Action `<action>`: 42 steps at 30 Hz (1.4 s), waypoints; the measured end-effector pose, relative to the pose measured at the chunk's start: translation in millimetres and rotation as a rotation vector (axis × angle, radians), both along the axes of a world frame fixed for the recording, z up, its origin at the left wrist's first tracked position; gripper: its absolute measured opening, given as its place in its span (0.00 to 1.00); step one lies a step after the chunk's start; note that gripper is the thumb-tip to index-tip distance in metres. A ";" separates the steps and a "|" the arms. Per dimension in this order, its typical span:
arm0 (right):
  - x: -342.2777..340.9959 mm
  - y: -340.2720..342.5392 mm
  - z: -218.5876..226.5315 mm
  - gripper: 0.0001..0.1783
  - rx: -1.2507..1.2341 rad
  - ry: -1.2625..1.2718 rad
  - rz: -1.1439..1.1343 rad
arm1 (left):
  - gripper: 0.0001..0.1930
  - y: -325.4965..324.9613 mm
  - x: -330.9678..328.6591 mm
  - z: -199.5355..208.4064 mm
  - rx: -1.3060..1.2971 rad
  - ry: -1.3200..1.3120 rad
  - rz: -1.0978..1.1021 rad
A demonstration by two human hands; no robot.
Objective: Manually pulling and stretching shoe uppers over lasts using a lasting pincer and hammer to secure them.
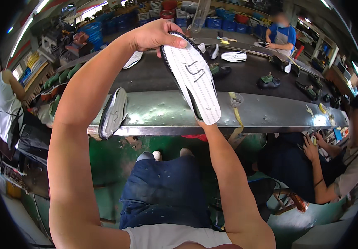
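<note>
In front of me a shoe (195,79) is held up, its white, stitched-looking bottom toward me with hand-drawn dark marks on it. A dark edge runs round its toe and left side. My left hand (160,35) grips its upper end, thumb pressed flat on the white bottom and the other fingers behind. At the lower end my right hand (201,122) is almost wholly hidden behind the shoe; only the wrist area shows. To the left, a second shoe (114,113) with a pale marked bottom lies on its side across the metal ledge (158,108).
Beyond the ledge, a dark belt (154,81) carries several shoes, among them a white-bottomed one (233,57) and a black-green one (268,81). A clear cup (236,99) stands on the ledge. Co-workers sit right (332,166), left (9,108) and far across (282,35).
</note>
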State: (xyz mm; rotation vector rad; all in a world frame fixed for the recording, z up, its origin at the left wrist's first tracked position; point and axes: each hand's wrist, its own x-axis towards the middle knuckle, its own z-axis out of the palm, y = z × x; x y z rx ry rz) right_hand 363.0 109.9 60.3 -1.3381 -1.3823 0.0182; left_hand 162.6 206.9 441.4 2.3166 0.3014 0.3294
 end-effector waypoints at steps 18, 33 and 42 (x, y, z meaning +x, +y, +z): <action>-8.5 -23.7 45.4 0.22 -0.498 -0.389 -0.466 | 0.28 37.6 -68.3 -57.6 -0.171 0.069 0.011; -6.4 -23.3 41.2 0.23 -0.492 -0.389 -0.494 | 0.31 62.0 -114.5 -149.4 -0.101 -0.285 0.537; -5.8 -18.4 41.6 0.24 -0.464 -0.383 -0.490 | 0.40 9.6 -139.8 -267.3 0.109 0.167 0.689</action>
